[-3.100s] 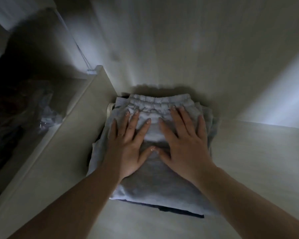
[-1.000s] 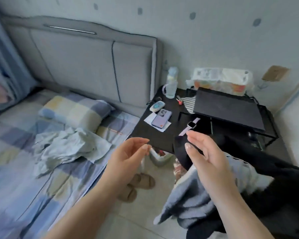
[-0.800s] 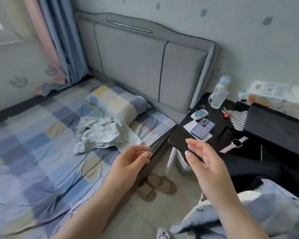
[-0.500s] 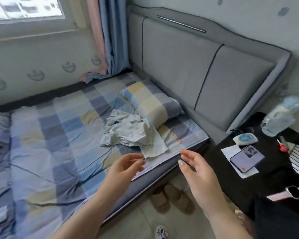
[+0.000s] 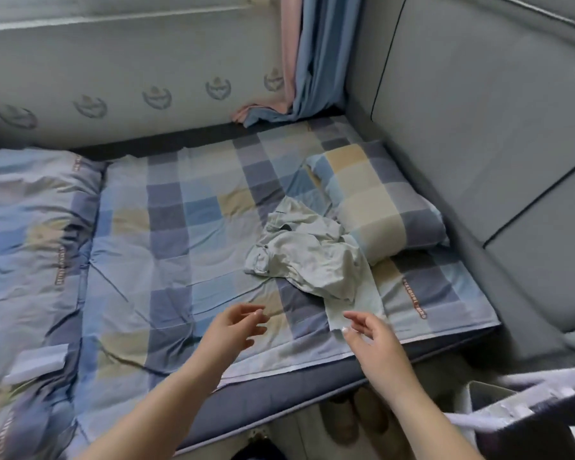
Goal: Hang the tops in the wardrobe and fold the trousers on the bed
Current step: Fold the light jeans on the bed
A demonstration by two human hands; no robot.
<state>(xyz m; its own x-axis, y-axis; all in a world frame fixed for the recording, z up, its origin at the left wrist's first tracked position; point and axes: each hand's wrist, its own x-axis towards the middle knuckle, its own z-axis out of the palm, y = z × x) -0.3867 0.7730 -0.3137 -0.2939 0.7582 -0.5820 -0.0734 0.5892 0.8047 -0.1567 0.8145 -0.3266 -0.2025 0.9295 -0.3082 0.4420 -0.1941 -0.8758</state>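
Note:
A crumpled pale green pair of trousers (image 5: 307, 257) lies on the checked bed (image 5: 186, 234), beside the pillow. One flat leg end reaches toward the bed's near edge. My left hand (image 5: 233, 330) hovers over the sheet, left of that leg end, fingers loosely curled and holding nothing. My right hand (image 5: 374, 340) hangs just in front of the leg end with relaxed fingers, empty; whether it touches the cloth I cannot tell.
A checked pillow (image 5: 379, 200) leans by the grey padded headboard (image 5: 478, 121). A rolled duvet (image 5: 27, 247) fills the bed's left side. Curtains (image 5: 306, 58) hang at the far corner. Slippers (image 5: 356, 423) sit on the floor under the bed edge.
My view has swung left from the wardrobe shelf and the black side table to the bed. Both empty hands have come forward over the bed's edge toward the trousers.

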